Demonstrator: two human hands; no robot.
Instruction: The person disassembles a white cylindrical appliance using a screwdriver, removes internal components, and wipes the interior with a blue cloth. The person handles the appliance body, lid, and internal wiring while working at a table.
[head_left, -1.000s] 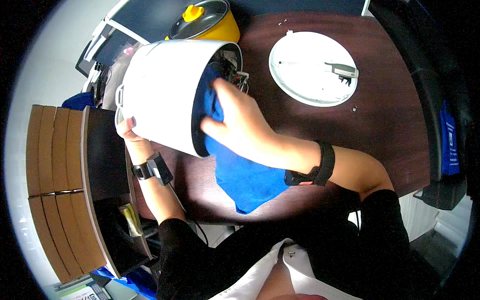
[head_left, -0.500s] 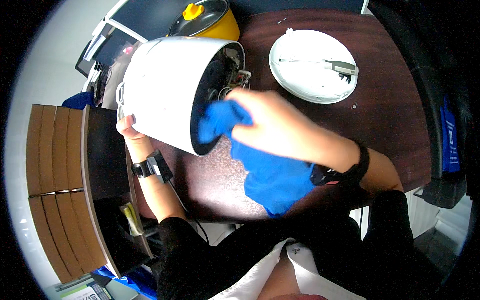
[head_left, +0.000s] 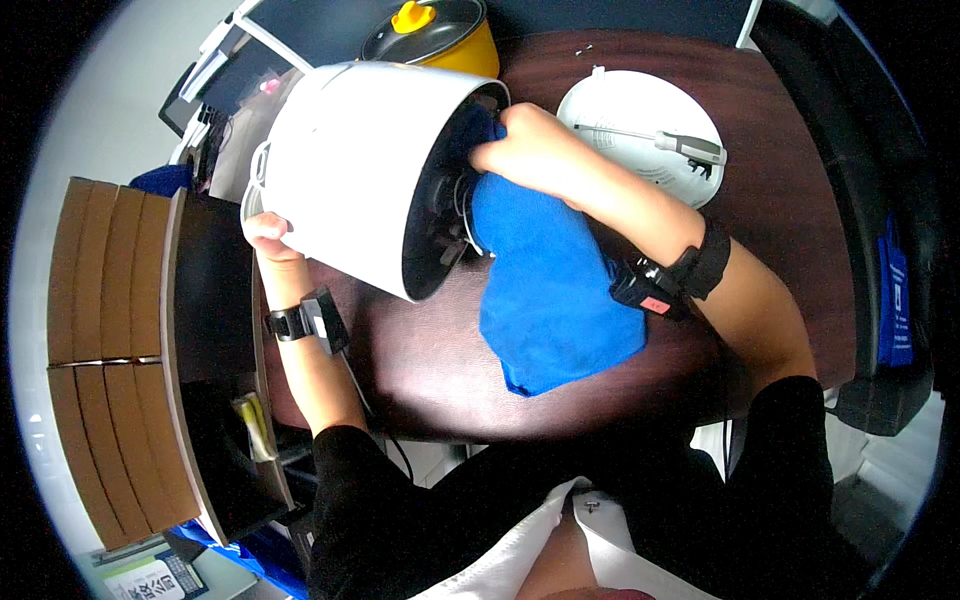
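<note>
A white rounded appliance housing [head_left: 350, 170] lies tipped on its side on the dark wooden table, its open end facing right. Loose wires and dark parts show inside the opening. My left hand [head_left: 270, 238] grips the housing's closed end, below the handle, with most fingers hidden behind it. In my right hand [head_left: 530, 150] is a bunched corner of a blue cloth [head_left: 560, 300], held at the upper rim of the opening. The rest of the cloth hangs down toward me over the table.
Beyond my right forearm, a white round cover [head_left: 620, 100] carries a grey-handled screwdriver [head_left: 690, 148]. A yellow pot [head_left: 465, 50] with a glass lid stands behind the housing. Brown cardboard boxes [head_left: 110, 270] and a dark shelf [head_left: 215, 300] line the left side. Small bits lie near the back edge.
My right hand has moved with the cloth from the lower part of the opening up to its upper rim. My left hand stays on the housing, and the whole view has shifted slightly.
</note>
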